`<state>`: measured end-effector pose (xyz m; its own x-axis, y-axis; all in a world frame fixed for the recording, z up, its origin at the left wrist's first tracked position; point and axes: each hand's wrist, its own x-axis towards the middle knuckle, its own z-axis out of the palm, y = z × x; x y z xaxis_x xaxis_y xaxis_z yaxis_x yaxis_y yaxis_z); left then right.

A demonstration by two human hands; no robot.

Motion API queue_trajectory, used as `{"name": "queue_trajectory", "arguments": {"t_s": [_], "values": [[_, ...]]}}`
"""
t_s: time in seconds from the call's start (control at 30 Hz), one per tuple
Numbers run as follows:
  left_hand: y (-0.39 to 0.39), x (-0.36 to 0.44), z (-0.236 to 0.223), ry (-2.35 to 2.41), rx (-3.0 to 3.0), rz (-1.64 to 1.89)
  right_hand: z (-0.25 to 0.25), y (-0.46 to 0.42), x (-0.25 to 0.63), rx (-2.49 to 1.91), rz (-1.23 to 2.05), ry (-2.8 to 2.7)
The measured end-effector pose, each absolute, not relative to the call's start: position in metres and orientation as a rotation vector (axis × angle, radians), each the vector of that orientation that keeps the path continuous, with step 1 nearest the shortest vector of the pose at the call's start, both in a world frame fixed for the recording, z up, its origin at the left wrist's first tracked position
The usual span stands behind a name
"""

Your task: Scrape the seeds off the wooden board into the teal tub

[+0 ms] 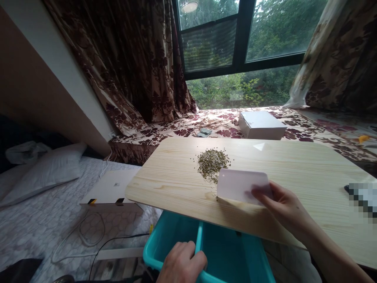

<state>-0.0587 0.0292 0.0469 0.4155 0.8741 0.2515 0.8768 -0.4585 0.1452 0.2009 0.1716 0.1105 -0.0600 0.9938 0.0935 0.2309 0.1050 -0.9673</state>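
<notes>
A thin white plastic scraper (243, 184) is in my right hand (278, 200), pinched at its right end and tilted over the wooden tabletop (171, 181). The scraper's left end is close to a loose heap of small greenish beans (212, 163), mixed with what look like pale grains. A few beans lie scattered around the heap and by the scraper's lower left corner. Below the table's near edge, my left hand (183, 261) is closed on the middle divider of a teal two-compartment bin (153, 243). Part of the bin is hidden under the tabletop.
A white box (262, 125) and a small folded cloth (204, 132) lie on the flowered window seat. To the left, a flat white box (108, 186) and loose cables (91, 236) rest on the bed. A dark-edged, blurred-out object (362, 196) lies at the table's right.
</notes>
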Motion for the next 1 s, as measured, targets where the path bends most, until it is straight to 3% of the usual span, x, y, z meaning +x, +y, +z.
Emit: {"name": "queue_trajectory", "arguments": {"t_s": [1.0], "values": [[0.029,-0.069,0.042,-1.648,-2.593,-0.462,0.094,0.171,0.203,-1.298,1.007,-1.497]]}}
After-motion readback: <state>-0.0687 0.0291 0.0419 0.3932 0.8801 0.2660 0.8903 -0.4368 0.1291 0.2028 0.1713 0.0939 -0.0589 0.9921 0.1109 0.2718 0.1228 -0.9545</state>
